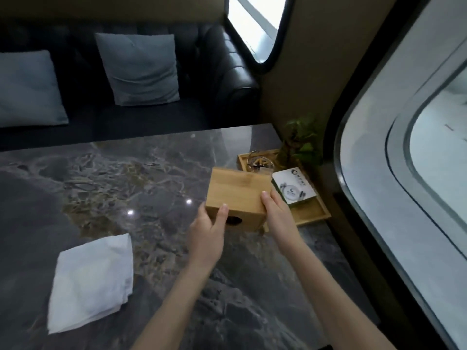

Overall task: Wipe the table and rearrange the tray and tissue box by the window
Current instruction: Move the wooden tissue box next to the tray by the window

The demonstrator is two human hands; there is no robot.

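A wooden tissue box (237, 190) is gripped from both sides over the dark marble table (113, 178). My left hand (208, 232) clasps its near left corner and my right hand (276, 213) holds its right side. A dark round hole shows on the box's near face. Just right of the box, by the window, lies a wooden tray (312, 214). The tray carries a glass ashtray (260, 162), a white-and-green packet (294, 189) and a small green plant (302, 140). A folded white cloth (92, 281) lies flat on the table at my left.
A black leather sofa (227, 79) with two grey-blue cushions (140, 68) stands behind the table. Large rounded windows (414, 173) line the right wall, close to the table's right edge.
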